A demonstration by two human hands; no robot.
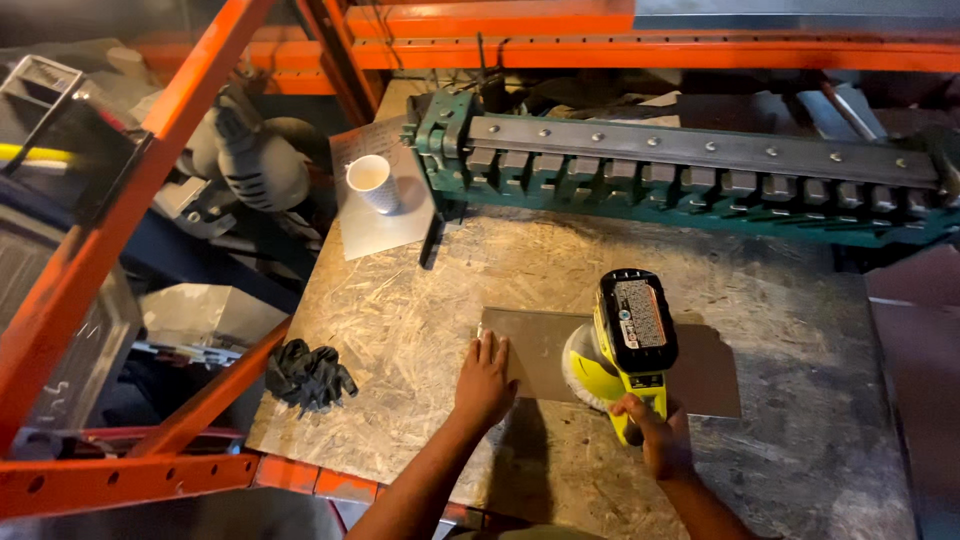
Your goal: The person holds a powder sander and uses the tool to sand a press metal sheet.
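A flat grey metal sheet (540, 345) lies on the chipboard bench top (420, 320). My left hand (486, 380) presses flat on the sheet's near left corner, fingers spread. My right hand (655, 435) grips the handle of a yellow-green cordless polisher (630, 345) with a black battery pack on top. The tool's round white pad rests on the middle of the sheet.
A green metal bending brake (700, 175) spans the back of the bench. A white paper cup (372, 183) stands on a sheet of paper at the back left. Black gloves (308, 373) lie at the bench's left edge. Orange rack beams (150, 200) frame the left side.
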